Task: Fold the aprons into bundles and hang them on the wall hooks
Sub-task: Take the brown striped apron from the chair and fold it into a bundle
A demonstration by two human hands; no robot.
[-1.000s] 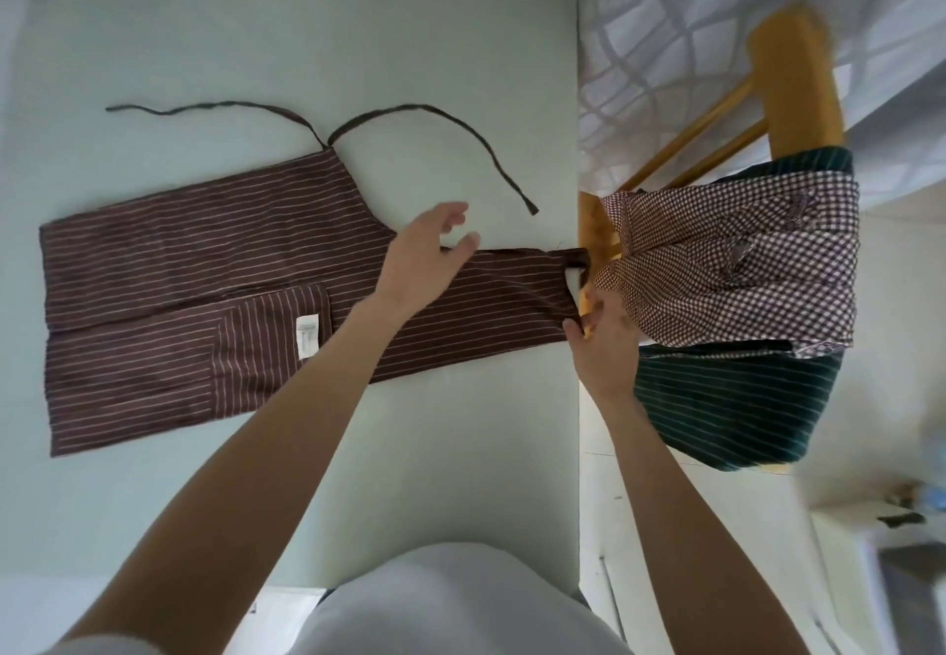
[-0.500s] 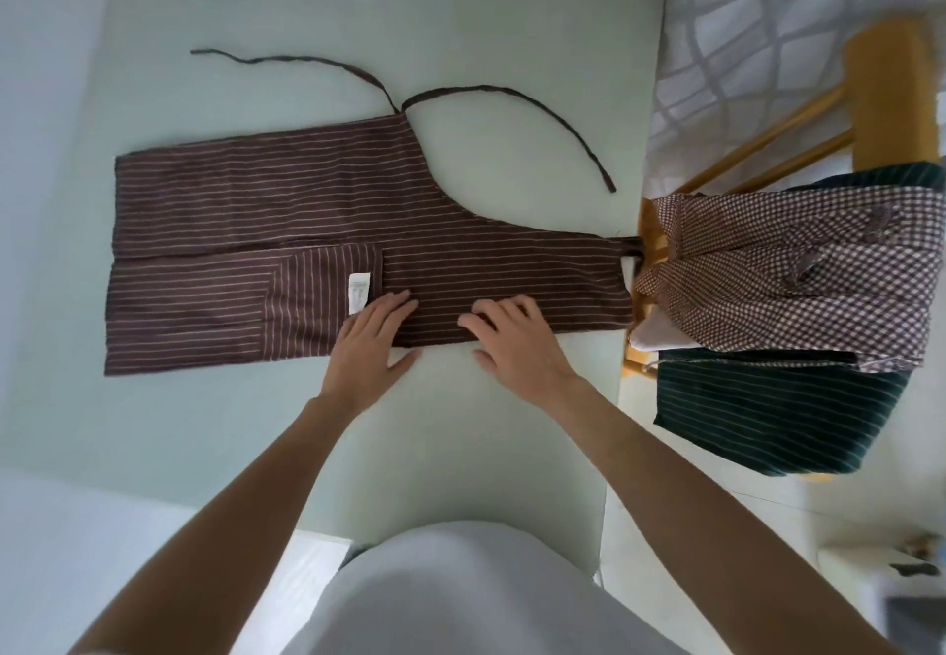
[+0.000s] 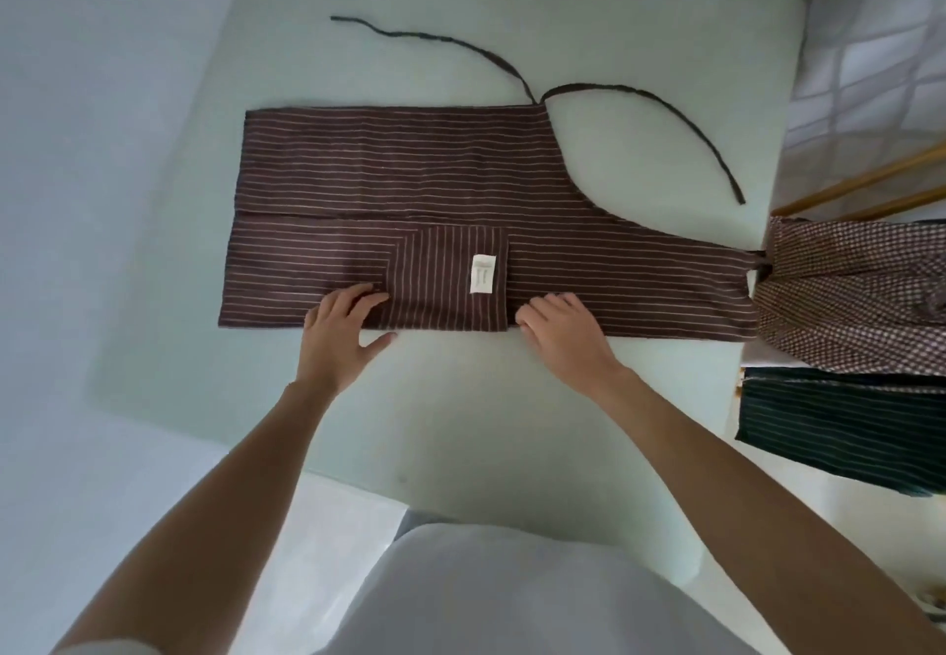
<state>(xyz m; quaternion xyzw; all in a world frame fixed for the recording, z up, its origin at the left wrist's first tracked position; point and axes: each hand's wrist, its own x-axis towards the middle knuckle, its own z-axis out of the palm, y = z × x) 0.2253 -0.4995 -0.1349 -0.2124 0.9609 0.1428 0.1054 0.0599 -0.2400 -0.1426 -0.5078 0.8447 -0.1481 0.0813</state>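
A brown striped apron (image 3: 409,178) lies flat across the pale green table (image 3: 512,424), folded lengthwise, its pocket and white label (image 3: 482,273) facing up. Two dark ties (image 3: 665,112) trail over the table beyond it. My left hand (image 3: 344,327) rests with spread fingers on the apron's near edge, left of the pocket. My right hand (image 3: 560,329) lies flat on the same edge, right of the pocket. Neither hand grips the cloth.
At the right, a brown checked apron (image 3: 850,296) and a dark green striped apron (image 3: 839,429) hang over a wooden chair (image 3: 870,183) beside the table's right edge. A patterned curtain (image 3: 870,40) fills the far right.
A second ago my left hand hovered over the apron and my right was at its right end. Both came to the near edge, then spread further apart along it.
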